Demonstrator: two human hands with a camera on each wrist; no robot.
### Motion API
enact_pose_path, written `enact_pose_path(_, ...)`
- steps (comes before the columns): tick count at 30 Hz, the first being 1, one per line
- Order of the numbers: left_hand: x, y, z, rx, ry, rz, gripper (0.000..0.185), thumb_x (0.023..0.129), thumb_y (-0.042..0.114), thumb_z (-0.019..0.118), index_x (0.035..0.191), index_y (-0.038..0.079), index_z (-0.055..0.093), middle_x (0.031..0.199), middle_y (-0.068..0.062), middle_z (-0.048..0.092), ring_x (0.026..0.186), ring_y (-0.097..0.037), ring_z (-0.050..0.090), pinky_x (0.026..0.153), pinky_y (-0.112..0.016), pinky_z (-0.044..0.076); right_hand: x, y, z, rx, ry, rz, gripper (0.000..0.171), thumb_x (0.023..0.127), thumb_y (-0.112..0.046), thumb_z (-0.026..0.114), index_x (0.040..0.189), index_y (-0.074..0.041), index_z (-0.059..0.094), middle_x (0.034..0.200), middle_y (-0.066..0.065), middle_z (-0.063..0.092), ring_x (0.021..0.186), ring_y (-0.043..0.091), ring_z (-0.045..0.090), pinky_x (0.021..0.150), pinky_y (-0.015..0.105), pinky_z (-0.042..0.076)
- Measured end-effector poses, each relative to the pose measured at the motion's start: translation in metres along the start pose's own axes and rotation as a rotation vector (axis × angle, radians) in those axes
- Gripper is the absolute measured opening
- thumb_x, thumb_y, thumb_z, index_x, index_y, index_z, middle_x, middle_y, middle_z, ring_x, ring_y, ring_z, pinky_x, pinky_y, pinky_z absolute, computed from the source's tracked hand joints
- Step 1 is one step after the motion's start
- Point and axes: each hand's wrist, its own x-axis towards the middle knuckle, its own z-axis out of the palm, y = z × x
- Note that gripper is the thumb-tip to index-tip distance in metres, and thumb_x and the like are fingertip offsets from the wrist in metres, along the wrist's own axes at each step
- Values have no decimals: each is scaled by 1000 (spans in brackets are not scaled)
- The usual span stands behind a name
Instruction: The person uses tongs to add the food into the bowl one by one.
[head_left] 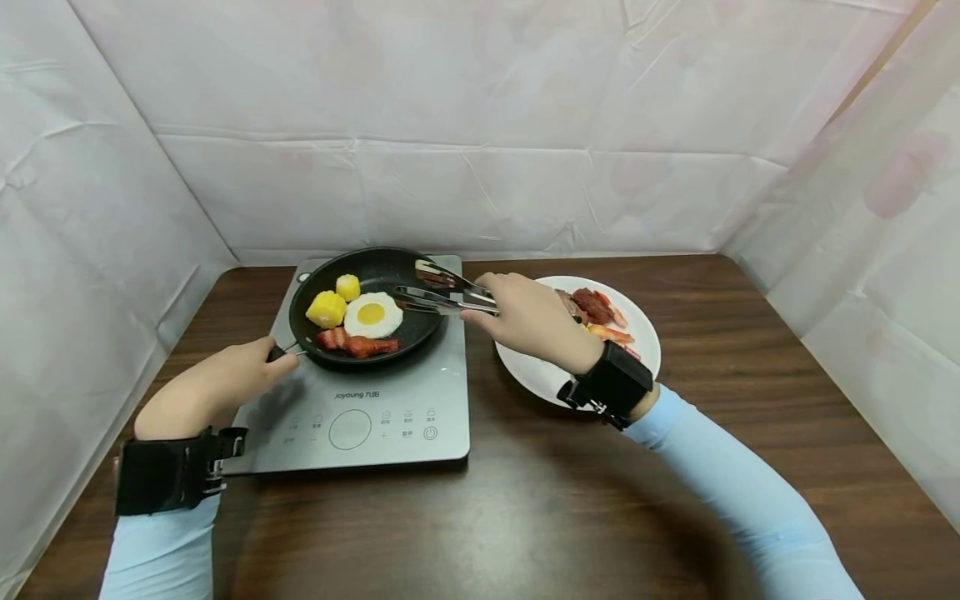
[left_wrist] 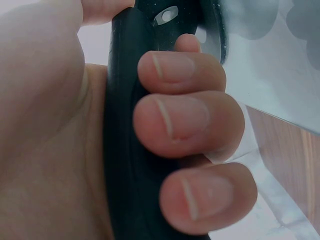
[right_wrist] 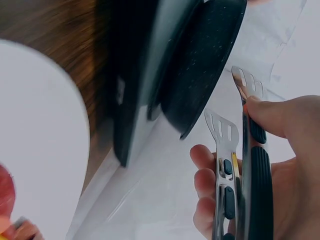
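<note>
My left hand (head_left: 217,385) grips the black handle (left_wrist: 125,125) of a frying pan (head_left: 405,333), fingers wrapped round it in the left wrist view. In the pan lie a fried egg (head_left: 372,314), two pieces of corn (head_left: 326,309) and reddish bacon-like meat (head_left: 358,342). My right hand (head_left: 536,317) holds metal tongs (head_left: 480,307) with black grips, thumb on one arm and fingers round the other. Their slotted ends stand apart over the pan's right side in the head view. The right wrist view shows nothing between those ends (right_wrist: 225,130).
The pan sits on a grey induction cooker (head_left: 420,392). To its right, partly under my right wrist, a white plate (head_left: 525,371) bears several pieces of food, including dark red meat (head_left: 592,306). White sheeting (head_left: 465,200) rises behind and beside the brown wooden table (head_left: 750,350).
</note>
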Motion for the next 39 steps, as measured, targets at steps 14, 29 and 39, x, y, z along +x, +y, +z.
enact_pose_path(14, -2, -4, 1, 4, -12, -26, 84, 107, 47, 29, 147, -27, 19, 148, -50, 29, 135, -63, 39, 111, -71, 35, -33, 52, -7, -15, 75, 92, 48, 96, -51, 65, 124, -13, 64, 103, 3, 72, 94, 20, 69, 70, 41, 55)
enact_pose_path(29, 0, -3, -1, 28, -3, -17, 82, 108, 47, 28, 149, -24, 21, 148, -48, 32, 133, -62, 43, 109, -71, 37, -67, 124, -11, -65, 88, 290, 57, 97, -48, 63, 131, -3, 61, 107, 19, 72, 87, 33, 69, 61, 48, 53)
enact_pose_path(39, -1, -3, 0, 13, 3, 8, 75, 107, 43, 31, 147, -21, 30, 138, -46, 48, 119, -55, 58, 99, -67, 47, -87, 156, 0, -94, 72, 343, 57, 98, -47, 61, 125, 3, 60, 101, 26, 70, 81, 38, 68, 57, 49, 51)
